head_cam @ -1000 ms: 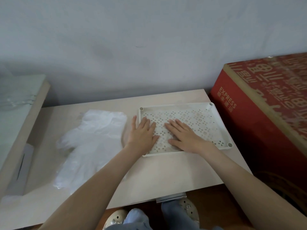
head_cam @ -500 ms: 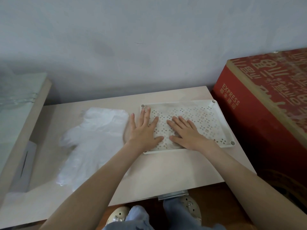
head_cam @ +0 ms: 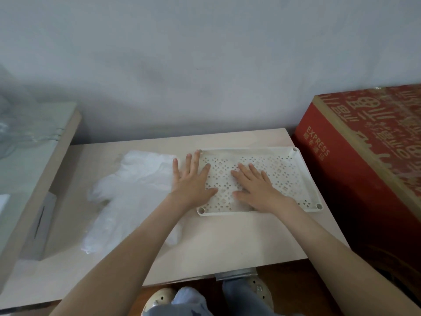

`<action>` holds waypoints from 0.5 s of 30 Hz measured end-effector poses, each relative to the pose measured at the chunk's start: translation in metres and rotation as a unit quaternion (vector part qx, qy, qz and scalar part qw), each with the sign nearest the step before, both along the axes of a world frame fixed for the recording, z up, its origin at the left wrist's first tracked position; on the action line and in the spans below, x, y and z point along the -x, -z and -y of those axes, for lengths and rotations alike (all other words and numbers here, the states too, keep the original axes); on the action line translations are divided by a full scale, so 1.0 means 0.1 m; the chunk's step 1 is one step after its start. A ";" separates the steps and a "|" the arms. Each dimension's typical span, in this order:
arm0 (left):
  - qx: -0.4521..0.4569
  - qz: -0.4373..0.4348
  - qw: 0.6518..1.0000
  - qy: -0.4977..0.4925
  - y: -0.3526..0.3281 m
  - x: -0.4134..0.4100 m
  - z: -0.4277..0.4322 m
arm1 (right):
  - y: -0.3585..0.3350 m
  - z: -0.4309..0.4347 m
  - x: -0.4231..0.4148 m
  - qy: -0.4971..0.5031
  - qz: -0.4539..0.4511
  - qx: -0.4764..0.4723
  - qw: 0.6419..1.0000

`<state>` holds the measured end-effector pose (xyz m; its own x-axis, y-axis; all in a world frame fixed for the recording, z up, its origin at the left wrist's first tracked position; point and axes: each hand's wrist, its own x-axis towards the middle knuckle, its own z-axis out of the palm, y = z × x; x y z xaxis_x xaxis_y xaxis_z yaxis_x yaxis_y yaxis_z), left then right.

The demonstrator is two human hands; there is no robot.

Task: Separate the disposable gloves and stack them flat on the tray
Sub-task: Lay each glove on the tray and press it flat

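Hands both flat, fingers straight and spread, gripping nothing. Left hand (head_cam: 191,181) straddles the left rim of the tray (head_cam: 250,150), thumb on the perforated floor. Right hand (head_cam: 255,188) lies palm-down inside it. Possibly a clear glove under the palms, can't tell. Pile of gloves (head_cam: 132,185) sits on the table (head_cam: 227,238) just left of the tray. Red box (head_cam: 355,179) stands to the right.

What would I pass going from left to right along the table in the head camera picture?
First the heap of clear plastic disposable gloves → left hand → right hand → big red cardboard box. The white perforated plastic tray lies under both hands, so it is left out.
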<state>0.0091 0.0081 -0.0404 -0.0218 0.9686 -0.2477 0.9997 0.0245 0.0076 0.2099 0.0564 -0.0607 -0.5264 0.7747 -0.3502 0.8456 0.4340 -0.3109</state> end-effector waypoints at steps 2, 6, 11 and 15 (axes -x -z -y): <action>-0.034 0.020 0.999 -0.032 -0.06 0.10 0.09 | -0.12 0.01 0.10 0.003 -0.013 -0.031 0.999; -0.127 0.057 0.985 -0.103 -0.12 0.38 0.29 | -0.32 0.07 0.39 0.011 -0.097 -0.090 0.991; -0.139 0.045 0.969 -0.198 -0.09 0.91 0.63 | -0.39 0.22 1.08 -0.017 -0.145 -0.060 0.987; -0.103 0.020 0.977 -0.187 0.03 1.21 0.82 | -0.42 0.28 1.57 0.010 -0.174 -0.025 0.984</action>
<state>-0.1116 -0.0740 -0.0434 -0.3779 0.9241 -0.0563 0.9199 0.3816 0.0898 0.0532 0.0281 -0.0188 -0.5922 0.7979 -0.1126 0.7001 0.4403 -0.5621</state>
